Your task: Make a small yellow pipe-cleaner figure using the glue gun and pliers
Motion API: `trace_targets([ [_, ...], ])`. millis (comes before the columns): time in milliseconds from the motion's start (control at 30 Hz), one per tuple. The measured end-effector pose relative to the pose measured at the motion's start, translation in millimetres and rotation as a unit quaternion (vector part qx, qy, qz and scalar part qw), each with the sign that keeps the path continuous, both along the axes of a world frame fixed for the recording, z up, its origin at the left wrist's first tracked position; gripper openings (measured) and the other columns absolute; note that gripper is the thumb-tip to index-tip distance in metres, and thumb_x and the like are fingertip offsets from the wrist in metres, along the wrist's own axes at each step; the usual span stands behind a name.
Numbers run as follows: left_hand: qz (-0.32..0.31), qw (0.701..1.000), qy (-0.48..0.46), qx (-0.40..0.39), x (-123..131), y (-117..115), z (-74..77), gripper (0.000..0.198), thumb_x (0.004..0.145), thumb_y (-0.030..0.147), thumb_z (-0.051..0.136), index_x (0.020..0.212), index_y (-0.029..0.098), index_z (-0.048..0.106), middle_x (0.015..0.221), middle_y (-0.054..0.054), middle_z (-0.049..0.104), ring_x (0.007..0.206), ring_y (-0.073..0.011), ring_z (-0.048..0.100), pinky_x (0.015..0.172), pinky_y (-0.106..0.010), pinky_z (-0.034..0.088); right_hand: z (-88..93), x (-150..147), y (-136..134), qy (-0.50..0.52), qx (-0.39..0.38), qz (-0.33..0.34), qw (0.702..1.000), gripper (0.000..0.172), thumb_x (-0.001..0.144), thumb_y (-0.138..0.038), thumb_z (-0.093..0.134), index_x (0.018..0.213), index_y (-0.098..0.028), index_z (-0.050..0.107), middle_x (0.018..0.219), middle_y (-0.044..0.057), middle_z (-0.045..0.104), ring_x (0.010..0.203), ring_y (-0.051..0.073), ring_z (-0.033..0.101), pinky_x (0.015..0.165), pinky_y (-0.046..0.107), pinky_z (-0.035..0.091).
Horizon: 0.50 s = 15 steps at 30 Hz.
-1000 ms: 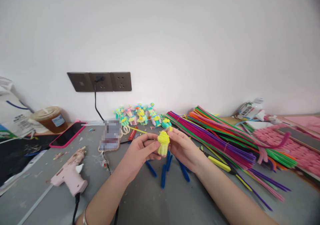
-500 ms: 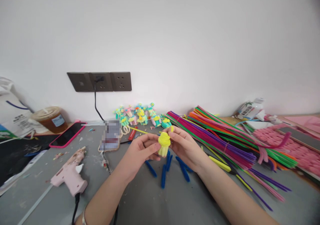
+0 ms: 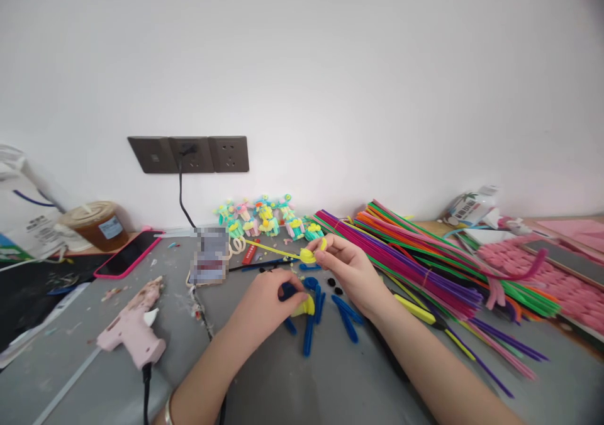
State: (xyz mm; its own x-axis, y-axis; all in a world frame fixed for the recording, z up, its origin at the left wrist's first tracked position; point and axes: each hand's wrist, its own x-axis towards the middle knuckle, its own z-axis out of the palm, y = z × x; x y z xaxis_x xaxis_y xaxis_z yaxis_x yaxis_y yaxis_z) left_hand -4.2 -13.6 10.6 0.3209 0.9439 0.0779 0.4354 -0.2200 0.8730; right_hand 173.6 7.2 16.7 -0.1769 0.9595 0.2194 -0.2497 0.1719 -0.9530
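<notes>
My left hand (image 3: 268, 302) is down on the grey table, fingers curled around a small yellow pipe-cleaner piece (image 3: 304, 307) that rests among the short blue pipe-cleaner pieces (image 3: 309, 331). Above it, my right hand (image 3: 346, 271) pinches a yellow coiled pipe cleaner (image 3: 307, 255) whose long straight tail runs left over the table. The two hands are apart, the right one a little higher and farther back.
A pink glue gun (image 3: 132, 331) lies at the left with its cord. A phone (image 3: 126, 253), a drink cup (image 3: 97, 224) and a wall socket (image 3: 189, 153) stand behind. Finished colourful figures (image 3: 268, 217) line the wall. Long pipe-cleaner bundles (image 3: 425, 255) and yellow-handled scissors (image 3: 415, 309) lie at the right.
The yellow figure held by both hands has come apart: my left hand dropped to the table with the lower part, my right hand keeps the coiled top.
</notes>
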Motion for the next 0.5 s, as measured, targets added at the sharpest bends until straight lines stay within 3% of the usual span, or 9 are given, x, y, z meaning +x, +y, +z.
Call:
trace_targets([
  [100, 0.010, 0.991, -0.123, -0.050, 0.1, 0.5, 7.7, 0.020, 0.080, 0.035, 0.067, 0.090, 0.019, 0.074, 0.089, -0.007, 0.072, 0.069, -0.0163, 0.054, 0.061, -0.025, 0.037, 0.1, -0.1, 0.0, -0.008, 0.010, -0.001, 1.000, 0.022, 0.076, -0.037, 0.077, 0.073, -0.021, 0.062, 0.089, 0.002, 0.068, 0.079, 0.015, 0.058, 0.075, 0.029, 0.045],
  [233, 0.013, 0.935, -0.302, -0.185, 0.5, -0.9, 13.6, 0.032, 0.078, 0.047, 0.071, 0.089, 0.016, 0.071, 0.082, -0.004, 0.065, 0.061, -0.0096, 0.044, 0.051, -0.021, 0.030, 1.3, -1.0, -1.9, -0.018, 0.026, 0.002, 1.000, 0.022, 0.077, -0.038, 0.076, 0.073, -0.021, 0.062, 0.087, 0.003, 0.068, 0.082, 0.017, 0.060, 0.078, 0.031, 0.047],
  [400, 0.000, 0.865, -0.416, -0.283, 2.2, -2.9, 11.6, 0.029, 0.070, 0.038, 0.082, 0.081, 0.015, 0.069, 0.071, 0.002, 0.051, 0.057, -0.0053, 0.037, 0.048, -0.017, 0.027, 3.2, -4.6, -5.2, -0.028, 0.041, 0.026, 0.998, 0.023, 0.078, -0.038, 0.076, 0.072, -0.021, 0.062, 0.085, 0.003, 0.067, 0.076, 0.017, 0.059, 0.073, 0.031, 0.047],
  [500, -0.003, 0.841, -0.448, -0.305, 3.9, -4.0, 11.6, 0.031, 0.066, 0.036, 0.086, 0.079, 0.013, 0.070, 0.067, 0.003, 0.047, 0.056, -0.0048, 0.035, 0.046, -0.017, 0.025, 4.4, -5.6, -6.4, -0.027, 0.042, 0.029, 0.998, 0.024, 0.078, -0.040, 0.076, 0.072, -0.021, 0.062, 0.083, 0.003, 0.066, 0.077, 0.017, 0.059, 0.073, 0.031, 0.047],
])
